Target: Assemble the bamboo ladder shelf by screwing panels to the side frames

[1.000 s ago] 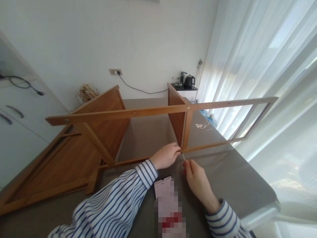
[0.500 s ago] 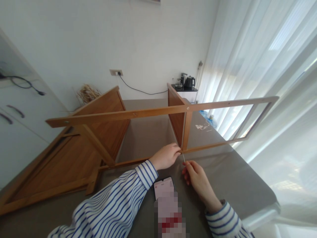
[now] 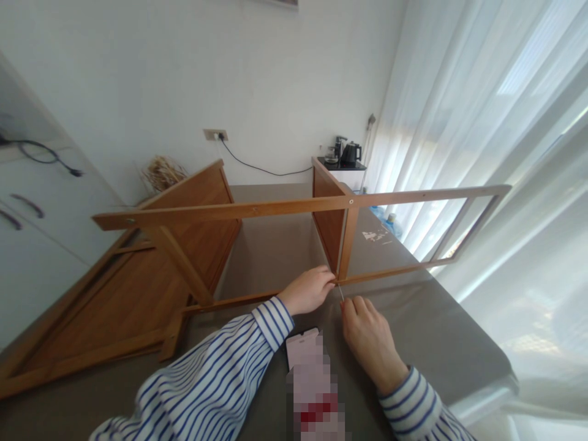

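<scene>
A brown wooden frame (image 3: 294, 208) with two long rails stands on its edge across the table, joined to a wooden panel (image 3: 327, 208) behind it. My left hand (image 3: 309, 290) is closed on the lower rail where the upright meets it. My right hand (image 3: 369, 335) lies just in front of that joint, palm down, fingers curled round a thin metal rod, apparently a hex key (image 3: 340, 293). Its tip reaches the lower rail beside my left fingertips; the held end is hidden in my fist.
More wooden panels (image 3: 184, 245) stand at left. A phone (image 3: 303, 349) lies on the grey table (image 3: 436, 343) between my forearms. Torn scraps (image 3: 374, 235) lie beyond the frame. Behind are a black kettle (image 3: 351, 153), a cable (image 3: 266, 168) and white curtains (image 3: 478, 122).
My right hand has rolled over from a sideways pinch to palm down, turning on the rod. The frame's top rail has tilted slightly, its right end lower. My left hand holds the same spot.
</scene>
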The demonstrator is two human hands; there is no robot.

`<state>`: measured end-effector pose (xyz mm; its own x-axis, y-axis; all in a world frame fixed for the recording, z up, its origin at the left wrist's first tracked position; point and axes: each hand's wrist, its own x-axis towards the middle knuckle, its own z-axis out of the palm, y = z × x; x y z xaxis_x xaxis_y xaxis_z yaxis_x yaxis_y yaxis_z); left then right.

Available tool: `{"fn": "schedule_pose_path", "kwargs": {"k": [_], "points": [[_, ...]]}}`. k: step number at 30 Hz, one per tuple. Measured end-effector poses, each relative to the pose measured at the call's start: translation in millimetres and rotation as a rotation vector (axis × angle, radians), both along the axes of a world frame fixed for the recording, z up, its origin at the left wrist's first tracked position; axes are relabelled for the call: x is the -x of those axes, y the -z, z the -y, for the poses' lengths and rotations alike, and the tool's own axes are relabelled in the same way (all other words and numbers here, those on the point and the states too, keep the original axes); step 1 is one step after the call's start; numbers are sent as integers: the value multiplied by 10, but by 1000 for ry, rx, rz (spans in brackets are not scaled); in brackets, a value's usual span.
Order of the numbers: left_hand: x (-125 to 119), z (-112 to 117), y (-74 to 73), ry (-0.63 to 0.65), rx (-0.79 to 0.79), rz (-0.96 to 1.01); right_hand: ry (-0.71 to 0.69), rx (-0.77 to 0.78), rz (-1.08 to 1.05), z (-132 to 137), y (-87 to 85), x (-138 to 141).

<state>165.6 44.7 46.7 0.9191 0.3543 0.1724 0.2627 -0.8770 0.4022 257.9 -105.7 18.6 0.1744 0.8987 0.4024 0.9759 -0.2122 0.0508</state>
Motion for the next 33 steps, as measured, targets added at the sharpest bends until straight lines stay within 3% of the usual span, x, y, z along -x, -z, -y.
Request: {"fn": "schedule_pose_path", "kwargs": {"k": [7, 13, 22, 25, 28, 33], "points": [[3, -23, 55, 16, -22, 10, 60, 91, 42, -6, -102, 20], [1, -27, 64, 19, -25, 23, 21, 144, 99, -40, -181, 20], [5, -19, 54, 18, -25, 17, -55, 180, 118, -93, -163, 27], [4, -19, 56, 17, -16, 13, -50, 172, -50, -113, -105, -11], [3, -12, 47, 11, -5, 11, 3, 105, -352, -151, -31, -43], [8, 4, 15, -3, 9, -1, 68, -112, -1174, -222, 44, -39]]}}
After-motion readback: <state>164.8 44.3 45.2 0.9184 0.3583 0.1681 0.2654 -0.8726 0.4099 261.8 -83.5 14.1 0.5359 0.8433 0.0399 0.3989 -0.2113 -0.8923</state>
